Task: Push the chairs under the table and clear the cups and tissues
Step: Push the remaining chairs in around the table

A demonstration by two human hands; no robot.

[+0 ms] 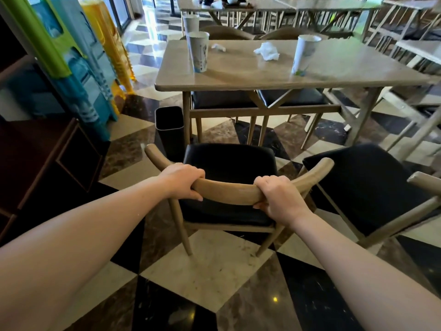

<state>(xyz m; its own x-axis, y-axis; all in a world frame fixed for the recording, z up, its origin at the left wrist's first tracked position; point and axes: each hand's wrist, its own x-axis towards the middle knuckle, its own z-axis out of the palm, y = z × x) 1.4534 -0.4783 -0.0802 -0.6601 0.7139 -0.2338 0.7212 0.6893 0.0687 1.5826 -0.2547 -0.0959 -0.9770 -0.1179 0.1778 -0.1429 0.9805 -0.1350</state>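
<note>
A wooden chair [229, 163] with a black seat stands on the floor in front of the table [250, 72], pulled out from it. My left hand [183, 180] and my right hand [279, 197] both grip its curved backrest. A second pulled-out chair [367, 182] stands to the right. On the table are a tall paper cup [198, 52] at the left, another cup [191, 23] behind it, a third cup [303, 54] at the right, a crumpled tissue [267, 51] in the middle and a smaller tissue [218, 47].
A black bin [169, 130] stands on the floor by the table's left leg. Stacked coloured plastic stools [95, 56] rise at the left, beside a dark cabinet [47, 158]. Two chairs sit tucked at the table's far side. More tables and chairs [405, 51] stand behind and to the right.
</note>
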